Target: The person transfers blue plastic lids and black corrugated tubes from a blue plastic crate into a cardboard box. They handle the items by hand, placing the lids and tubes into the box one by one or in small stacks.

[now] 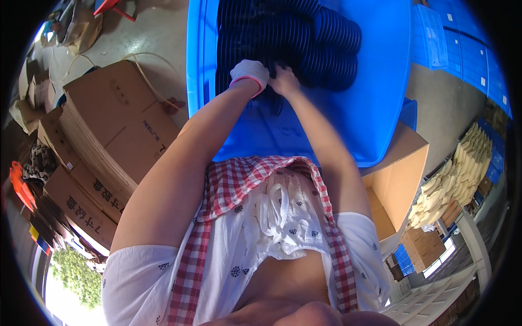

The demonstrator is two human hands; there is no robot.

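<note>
Several rows of thin round black discs (283, 35) stand packed on edge in a large blue plastic bin (359, 125). My left hand (250, 73), in a white glove with a pink cuff, is closed at the near edge of the rows. Close beside it, my bare right hand (285, 81) has its fingers curled against the discs. Between and just below both hands, a few dark discs (274, 103) sit apart from the rows, and the hands seem to grip these. The fingertips are partly hidden among the black discs.
Flattened brown cartons (122, 103) are stacked to the left of the bin. An open cardboard box (389, 193) stands at its near right. Blue crates (462, 51) line the far right, with a pile of cream-coloured pieces (454, 174) nearer. A pale cord (144, 68) crosses the floor.
</note>
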